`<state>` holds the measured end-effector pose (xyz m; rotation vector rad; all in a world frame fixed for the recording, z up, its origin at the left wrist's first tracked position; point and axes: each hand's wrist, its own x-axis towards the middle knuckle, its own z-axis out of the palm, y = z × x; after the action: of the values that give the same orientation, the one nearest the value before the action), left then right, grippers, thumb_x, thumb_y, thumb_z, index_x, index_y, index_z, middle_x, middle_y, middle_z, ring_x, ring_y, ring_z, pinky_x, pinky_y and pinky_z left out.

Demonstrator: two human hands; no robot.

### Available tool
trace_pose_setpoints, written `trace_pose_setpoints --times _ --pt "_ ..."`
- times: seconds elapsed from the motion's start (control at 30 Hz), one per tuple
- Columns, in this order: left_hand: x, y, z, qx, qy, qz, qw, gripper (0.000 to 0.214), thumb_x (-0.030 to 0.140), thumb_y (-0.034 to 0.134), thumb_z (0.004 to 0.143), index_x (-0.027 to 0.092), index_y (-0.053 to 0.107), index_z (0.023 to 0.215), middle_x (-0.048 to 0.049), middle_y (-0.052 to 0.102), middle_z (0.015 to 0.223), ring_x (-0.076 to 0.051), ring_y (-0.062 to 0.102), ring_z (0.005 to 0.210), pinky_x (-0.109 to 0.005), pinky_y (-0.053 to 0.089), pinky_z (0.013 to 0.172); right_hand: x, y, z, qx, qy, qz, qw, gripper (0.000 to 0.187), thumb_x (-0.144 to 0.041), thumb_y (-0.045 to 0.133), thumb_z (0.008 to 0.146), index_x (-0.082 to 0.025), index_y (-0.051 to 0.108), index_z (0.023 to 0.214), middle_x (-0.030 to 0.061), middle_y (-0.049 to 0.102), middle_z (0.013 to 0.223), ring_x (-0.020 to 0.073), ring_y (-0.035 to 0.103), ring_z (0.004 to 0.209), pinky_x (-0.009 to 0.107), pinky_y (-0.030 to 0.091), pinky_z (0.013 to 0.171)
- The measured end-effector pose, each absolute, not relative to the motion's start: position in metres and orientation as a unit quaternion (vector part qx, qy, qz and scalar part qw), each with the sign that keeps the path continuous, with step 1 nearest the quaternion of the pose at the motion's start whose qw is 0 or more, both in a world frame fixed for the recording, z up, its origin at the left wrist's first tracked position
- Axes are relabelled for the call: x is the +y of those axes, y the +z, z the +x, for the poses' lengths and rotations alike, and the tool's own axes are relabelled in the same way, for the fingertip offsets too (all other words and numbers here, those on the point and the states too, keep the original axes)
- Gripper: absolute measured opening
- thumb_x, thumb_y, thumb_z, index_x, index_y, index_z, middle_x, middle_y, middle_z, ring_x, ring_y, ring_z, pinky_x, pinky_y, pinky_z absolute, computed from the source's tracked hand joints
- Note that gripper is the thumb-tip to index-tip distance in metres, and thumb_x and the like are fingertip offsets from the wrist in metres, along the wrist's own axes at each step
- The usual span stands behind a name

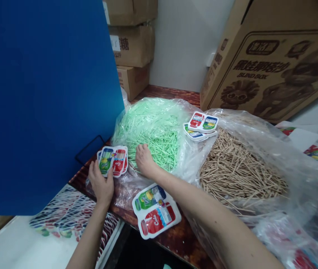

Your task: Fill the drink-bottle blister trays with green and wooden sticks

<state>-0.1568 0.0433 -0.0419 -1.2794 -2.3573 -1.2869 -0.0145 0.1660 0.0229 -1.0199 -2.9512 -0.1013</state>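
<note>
My left hand (pixel 101 183) grips the lower left of a small stack of printed twin packs (pixel 114 160), its thumb at the bottom edge. These white-edged packs have a green lemon half and a red cola half. My right hand (pixel 145 160) is closed, fingers curled down at the near side of a heap of thin green sticks (pixel 164 142); its fingertips are hidden. The heap sits in an open clear plastic bag (pixel 188 158). Below my right forearm lies another, larger-looking twin pack (pixel 156 211), flat near the table edge.
Brown sticks (pixel 237 172) fill a second clear bag at right. More twin packs (pixel 202 125) rest between the bags. A blue panel (pixel 43 104) stands at left. Cartons (pixel 132 45) are stacked behind, and a large carton (pixel 271 63) stands back right. The dark wooden table (pixel 181 239) ends in front.
</note>
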Motion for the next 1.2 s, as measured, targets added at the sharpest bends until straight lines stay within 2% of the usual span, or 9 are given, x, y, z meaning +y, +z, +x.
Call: trace_pose_setpoints --times 0.3,0.4,0.5,0.73,0.87,1.0,1.07,1.13,1.2 --pt "0.042 -0.04 -0.158 -0.779 -0.457 -0.426 0.052 0.059 0.041 0.049 0.088 0.012 0.04 0.138 -0.0218 0.037 0.143 -0.033 0.031 0.137 -0.045 0.026 0.112 0.202 0.039 0.004 -0.893 0.132 -0.428 0.037 0.02 -0.007 0.052 0.08 -0.008 0.068 0.092 0.0221 0.064 0.11 0.0311 0.052 0.107 0.043 0.035 0.09" --pt "0.042 -0.041 -0.159 -0.775 -0.47 -0.418 0.066 0.06 0.04 0.049 0.088 0.012 0.037 0.14 -0.0216 0.036 0.145 -0.032 0.03 0.138 -0.045 0.025 0.112 0.221 0.048 0.027 -0.852 0.239 -0.461 0.07 0.012 -0.014 0.052 0.084 -0.014 0.063 0.08 0.0135 0.069 0.091 0.0252 0.061 0.092 0.035 0.041 0.079" --pt "0.04 -0.039 -0.159 -0.77 -0.479 -0.414 0.081 0.06 0.039 0.052 0.087 0.014 0.038 0.14 -0.0207 0.035 0.146 -0.032 0.03 0.138 -0.046 0.026 0.112 0.233 0.056 0.051 -0.793 0.361 -0.475 0.124 0.016 -0.017 0.049 0.086 -0.017 0.052 0.07 0.0038 0.066 0.068 0.0167 0.062 0.069 0.027 0.042 0.067" --pt "0.047 -0.003 -0.133 -0.716 -0.524 -0.452 0.093 0.049 0.033 0.055 0.088 0.018 0.047 0.134 -0.0161 0.041 0.143 -0.029 0.037 0.135 -0.043 0.031 0.11 0.226 0.071 0.092 -0.626 0.621 -0.405 0.24 0.021 -0.03 0.046 0.091 -0.02 0.039 0.074 -0.0044 0.051 0.062 0.0083 0.053 0.053 0.024 0.047 0.059" --pt "0.069 0.026 -0.094 -0.64 -0.587 -0.489 -0.081 0.04 0.033 0.051 0.091 0.023 0.05 0.13 -0.0111 0.054 0.131 -0.024 0.054 0.118 -0.039 0.044 0.099 0.192 0.063 0.107 -0.564 0.724 -0.338 0.209 0.028 -0.042 0.058 0.084 -0.018 0.046 0.076 -0.0058 0.046 0.061 0.0066 0.045 0.047 0.02 0.042 0.047" --pt "0.082 0.04 -0.05 -0.544 -0.611 -0.511 -0.264 0.057 0.034 0.054 0.09 0.03 0.032 0.143 -0.0108 0.036 0.15 -0.022 0.057 0.114 -0.036 0.05 0.09 0.134 0.039 0.118 -0.417 0.87 -0.229 0.129 0.031 -0.042 0.068 0.079 -0.017 0.05 0.081 -0.0057 0.049 0.062 0.0067 0.047 0.047 0.019 0.04 0.043" --pt "0.078 0.039 -0.033 -0.515 -0.57 -0.54 -0.344 0.049 0.035 0.051 0.091 0.026 0.042 0.138 -0.011 0.046 0.143 -0.022 0.06 0.109 -0.035 0.05 0.09 0.105 0.026 0.125 -0.361 0.908 -0.177 0.12 0.032 -0.044 0.067 0.081 -0.017 0.05 0.082 -0.0042 0.052 0.063 0.0092 0.052 0.052 0.022 0.045 0.047" --pt "0.069 0.036 -0.019 -0.498 -0.508 -0.561 -0.422 0.036 0.037 0.047 0.092 0.019 0.059 0.121 -0.0106 0.064 0.122 -0.021 0.065 0.097 -0.034 0.051 0.085 0.08 0.013 0.134 -0.32 0.927 -0.146 0.132 0.035 -0.048 0.064 0.082 -0.017 0.05 0.08 -0.0019 0.054 0.065 0.0123 0.057 0.056 0.024 0.048 0.05" --pt "0.056 0.033 -0.009 -0.494 -0.45 -0.583 -0.463 0.032 0.037 0.046 0.092 0.017 0.069 0.104 -0.0082 0.072 0.101 -0.021 0.067 0.088 -0.032 0.052 0.08 0.061 0.004 0.142 -0.289 0.933 -0.15 0.151 0.035 -0.048 0.065 0.081 -0.017 0.05 0.08 -0.0003 0.056 0.068 0.014 0.06 0.059 0.026 0.049 0.052"
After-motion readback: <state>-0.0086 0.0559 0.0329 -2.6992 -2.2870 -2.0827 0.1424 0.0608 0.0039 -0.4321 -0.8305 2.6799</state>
